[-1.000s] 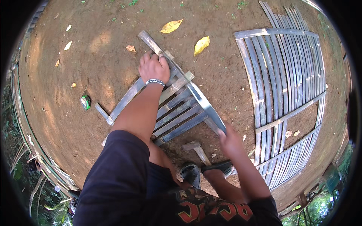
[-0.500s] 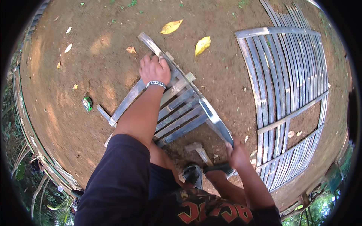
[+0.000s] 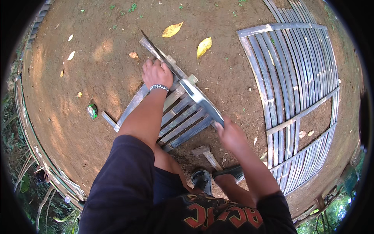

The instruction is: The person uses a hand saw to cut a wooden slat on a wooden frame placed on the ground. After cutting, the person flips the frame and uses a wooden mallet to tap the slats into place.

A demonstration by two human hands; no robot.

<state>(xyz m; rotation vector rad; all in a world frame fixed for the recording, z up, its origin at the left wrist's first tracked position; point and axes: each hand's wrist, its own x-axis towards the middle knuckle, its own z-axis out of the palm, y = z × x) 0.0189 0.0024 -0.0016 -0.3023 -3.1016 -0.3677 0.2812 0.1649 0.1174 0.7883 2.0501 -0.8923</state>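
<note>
My right hand (image 3: 231, 134) is closed round the dark handle end of a hand saw (image 3: 194, 94), which has a pale middle part. Its thin dark blade runs up and left, past the knuckles of my left hand (image 3: 157, 73), and lies along the top of a bamboo slat (image 3: 146, 43). That left hand, with a chain bracelet at the wrist, grips the slat, fingers curled over it. Below the saw sits a small slatted bamboo frame (image 3: 183, 117), partly covered by my left forearm. Where the teeth meet the bamboo cannot be made out.
A large slatted bamboo panel (image 3: 270, 78) lies on the dirt at the right. A hammer (image 3: 208, 156) rests near my sandalled feet (image 3: 201, 180). To the left are a green and black tape measure (image 3: 92, 110) and a short bamboo offcut (image 3: 108, 119). Yellow leaves (image 3: 172, 29) lie ahead.
My right hand has pushed the saw up and to the left, so its blade now reaches beyond the slat's far end. My left hand keeps its hold on the slat.
</note>
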